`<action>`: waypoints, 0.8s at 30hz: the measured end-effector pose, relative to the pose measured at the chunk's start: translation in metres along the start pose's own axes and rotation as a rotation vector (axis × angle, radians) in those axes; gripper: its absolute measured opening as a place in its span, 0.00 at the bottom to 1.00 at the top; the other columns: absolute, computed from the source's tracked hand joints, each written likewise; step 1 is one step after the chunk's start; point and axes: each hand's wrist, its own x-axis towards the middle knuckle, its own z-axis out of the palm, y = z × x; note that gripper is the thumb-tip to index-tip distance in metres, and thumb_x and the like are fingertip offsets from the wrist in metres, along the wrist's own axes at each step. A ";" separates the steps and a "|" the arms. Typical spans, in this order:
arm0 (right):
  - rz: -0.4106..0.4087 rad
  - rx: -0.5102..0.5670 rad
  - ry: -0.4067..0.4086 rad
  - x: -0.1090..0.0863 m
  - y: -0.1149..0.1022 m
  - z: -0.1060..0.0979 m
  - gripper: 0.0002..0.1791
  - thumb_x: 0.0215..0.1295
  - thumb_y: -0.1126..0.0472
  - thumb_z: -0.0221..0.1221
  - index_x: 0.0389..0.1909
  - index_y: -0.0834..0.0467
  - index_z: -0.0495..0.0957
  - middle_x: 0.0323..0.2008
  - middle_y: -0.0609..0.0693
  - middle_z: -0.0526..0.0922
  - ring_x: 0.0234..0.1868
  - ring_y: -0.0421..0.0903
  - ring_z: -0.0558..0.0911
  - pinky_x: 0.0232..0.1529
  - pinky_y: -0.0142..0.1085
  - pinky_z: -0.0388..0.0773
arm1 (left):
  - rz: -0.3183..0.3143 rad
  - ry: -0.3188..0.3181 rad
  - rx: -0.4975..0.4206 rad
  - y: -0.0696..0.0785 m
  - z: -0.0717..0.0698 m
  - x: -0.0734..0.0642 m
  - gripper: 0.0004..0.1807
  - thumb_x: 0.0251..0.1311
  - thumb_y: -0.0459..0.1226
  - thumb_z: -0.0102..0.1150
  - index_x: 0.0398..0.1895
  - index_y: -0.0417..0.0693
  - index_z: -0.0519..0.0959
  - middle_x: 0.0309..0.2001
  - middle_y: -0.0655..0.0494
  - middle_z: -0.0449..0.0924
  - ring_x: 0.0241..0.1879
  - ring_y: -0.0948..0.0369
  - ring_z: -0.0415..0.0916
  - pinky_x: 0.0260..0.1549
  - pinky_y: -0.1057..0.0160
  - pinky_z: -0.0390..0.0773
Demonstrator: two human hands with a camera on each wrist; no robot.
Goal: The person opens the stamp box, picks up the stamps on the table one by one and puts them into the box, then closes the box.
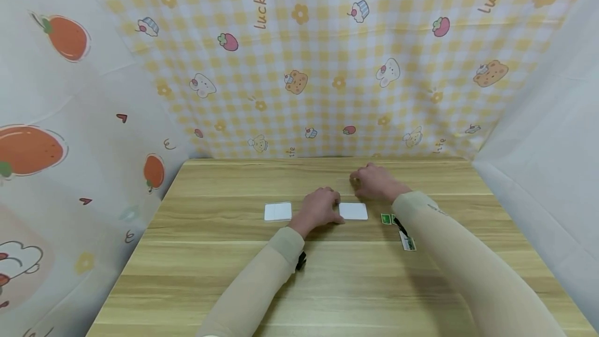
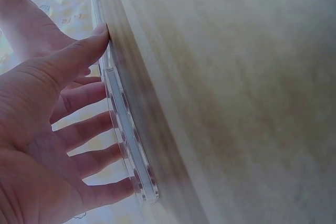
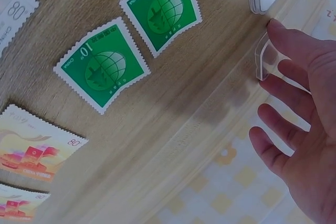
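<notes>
Two flat clear plastic cases with white inserts lie on the wooden table. My left hand (image 1: 320,208) is between them, thumb at the near edge and fingers at the far edge of the right-hand white case (image 1: 354,211). The left-hand white case (image 1: 278,211) lies beside that hand; in the left wrist view this case (image 2: 126,135) appears edge-on in front of the fingertips. Farther back, my right hand (image 1: 374,181) pinches a small clear plastic piece (image 3: 262,59) between thumb and index finger, its other fingers loosely spread.
Two green stamps (image 3: 102,66) lie side by side right of the cases, partly under my right forearm in the head view. Orange stamps (image 3: 39,142) and a pale stamp (image 3: 16,11) are nearby. A checked cloth (image 1: 337,92) hangs behind the table (image 1: 210,274).
</notes>
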 end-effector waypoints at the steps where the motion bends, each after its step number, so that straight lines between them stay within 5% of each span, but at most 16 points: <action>1: 0.000 -0.001 -0.001 0.000 0.000 0.000 0.26 0.60 0.53 0.71 0.58 0.56 0.82 0.49 0.55 0.84 0.47 0.55 0.76 0.44 0.51 0.77 | -0.001 0.000 -0.001 0.000 0.000 0.000 0.28 0.49 0.59 0.76 0.49 0.55 0.84 0.55 0.57 0.79 0.53 0.57 0.75 0.48 0.55 0.79; 11: -0.018 -0.025 0.002 0.001 0.000 0.000 0.25 0.60 0.52 0.70 0.57 0.56 0.82 0.48 0.54 0.84 0.46 0.54 0.76 0.43 0.50 0.78 | -0.001 -0.007 0.006 0.001 -0.001 -0.001 0.28 0.50 0.59 0.75 0.49 0.55 0.83 0.57 0.57 0.78 0.55 0.57 0.75 0.50 0.54 0.78; 19: -0.022 -0.015 0.013 0.000 0.001 0.000 0.28 0.60 0.54 0.70 0.61 0.58 0.80 0.50 0.55 0.83 0.49 0.56 0.77 0.46 0.51 0.78 | -0.025 -0.028 -0.006 0.001 -0.001 -0.001 0.31 0.50 0.60 0.74 0.53 0.56 0.81 0.62 0.57 0.75 0.61 0.54 0.72 0.55 0.37 0.71; 24: -0.024 -0.043 0.019 -0.001 -0.004 -0.008 0.34 0.58 0.53 0.73 0.65 0.59 0.77 0.53 0.58 0.82 0.53 0.60 0.77 0.53 0.57 0.76 | -0.029 -0.053 -0.057 -0.001 -0.005 -0.001 0.39 0.50 0.60 0.74 0.62 0.52 0.77 0.65 0.54 0.73 0.64 0.53 0.69 0.59 0.35 0.67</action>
